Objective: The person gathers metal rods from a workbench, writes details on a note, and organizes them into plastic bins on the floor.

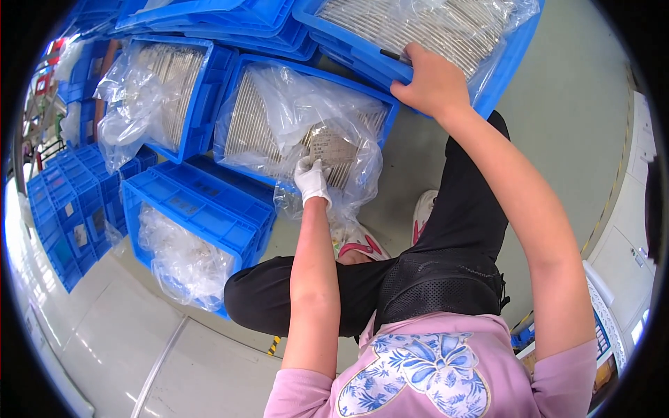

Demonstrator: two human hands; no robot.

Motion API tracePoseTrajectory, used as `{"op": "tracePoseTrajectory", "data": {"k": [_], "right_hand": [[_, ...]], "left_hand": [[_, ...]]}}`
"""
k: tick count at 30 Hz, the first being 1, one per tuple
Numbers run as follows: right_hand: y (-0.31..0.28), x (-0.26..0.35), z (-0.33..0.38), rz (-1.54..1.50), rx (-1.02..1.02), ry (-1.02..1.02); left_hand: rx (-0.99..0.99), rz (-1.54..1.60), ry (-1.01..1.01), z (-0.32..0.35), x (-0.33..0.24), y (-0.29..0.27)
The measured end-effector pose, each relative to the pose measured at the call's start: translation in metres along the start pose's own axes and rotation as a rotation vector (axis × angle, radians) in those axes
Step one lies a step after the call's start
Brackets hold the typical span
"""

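My left hand (311,180), in a white glove, pinches the lower edge of a brownish paper slip (332,148) with dark marks. That slip lies over rows of thin, pale metallic plates (249,125) in a blue crate (391,111), among clear plastic film (296,104). My bare right hand (437,82) is curled at the near rim of a higher blue crate (512,66). From its fingers a short black pen-like stick (390,53) points left; the palm side is hidden. Similar plates (418,31) fill that crate under plastic.
Another plastic-lined blue crate of plates (188,104) stands at left. Nearer is a tilted blue crate (202,202) with crumpled plastic (185,258). More blue crates (77,209) are stacked far left, others (258,17) behind. My legs and shoes (362,245) are close to the middle crate.
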State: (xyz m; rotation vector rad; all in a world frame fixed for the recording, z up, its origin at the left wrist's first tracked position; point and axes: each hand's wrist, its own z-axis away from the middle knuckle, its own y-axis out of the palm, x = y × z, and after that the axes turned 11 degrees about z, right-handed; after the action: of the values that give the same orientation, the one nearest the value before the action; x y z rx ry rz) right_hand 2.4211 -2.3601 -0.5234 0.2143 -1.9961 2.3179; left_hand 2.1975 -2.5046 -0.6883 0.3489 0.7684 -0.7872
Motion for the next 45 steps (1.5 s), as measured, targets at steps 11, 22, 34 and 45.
{"op": "tracePoseTrajectory", "data": {"k": [11,22,34,45], "right_hand": [[-0.0013,-0.001,-0.0001,-0.013,0.014,0.003],[0.0003,-0.0015,-0.0006,0.003,0.015,0.0],[-0.0005,-0.0009,-0.0002,0.003,0.01,-0.007],[0.0008,-0.0019,-0.0006,-0.001,0.008,-0.005]], "left_hand": [[-0.007,-0.053,-0.007,-0.0044,0.0008,0.0011],[0.015,-0.056,-0.01,-0.0052,0.0007,-0.0001],[0.016,-0.062,0.004,-0.0076,0.0022,-0.002],[0.012,-0.051,-0.002,-0.0083,0.0013,-0.0011]]}}
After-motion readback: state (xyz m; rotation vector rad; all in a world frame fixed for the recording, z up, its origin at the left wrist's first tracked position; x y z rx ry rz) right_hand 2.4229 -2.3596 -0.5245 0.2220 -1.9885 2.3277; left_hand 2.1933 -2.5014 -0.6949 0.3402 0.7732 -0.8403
